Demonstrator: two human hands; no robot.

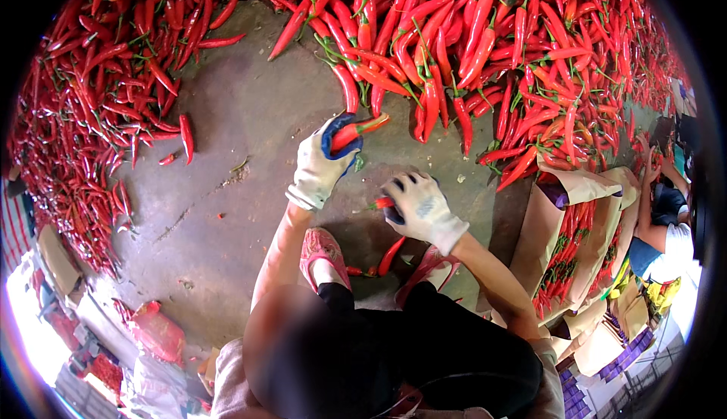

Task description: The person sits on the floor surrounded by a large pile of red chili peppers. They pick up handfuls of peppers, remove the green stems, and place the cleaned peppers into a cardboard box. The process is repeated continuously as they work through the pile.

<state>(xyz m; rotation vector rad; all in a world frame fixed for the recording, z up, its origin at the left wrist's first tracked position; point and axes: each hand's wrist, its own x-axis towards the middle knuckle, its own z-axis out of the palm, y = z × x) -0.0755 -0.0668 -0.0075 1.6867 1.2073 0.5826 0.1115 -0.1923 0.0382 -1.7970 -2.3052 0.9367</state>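
My left hand (319, 160), in a white work glove with a blue coated palm, is closed around at least one red chili pepper (347, 135). The stem end of that pepper points right, away from the fingers. Lower and to the right, my right hand (423, 209) wears a matching glove. Its curled fingers hold another red chili pepper (381, 203), whose green stem sticks out to the left; the rest is hidden under the hand. Both hands are above the concrete floor (227, 237). Just beyond them lies the near edge of a large heap of red chilies (431, 101).
A second chili heap (113, 78) spreads along the left. Paper-lined crates (568, 248) with chilies stand at right, near a person (661, 243) handling peppers. Between my pink shoes (324, 251) lie loose chilies (391, 257). A red bag (156, 331) rests at lower left.
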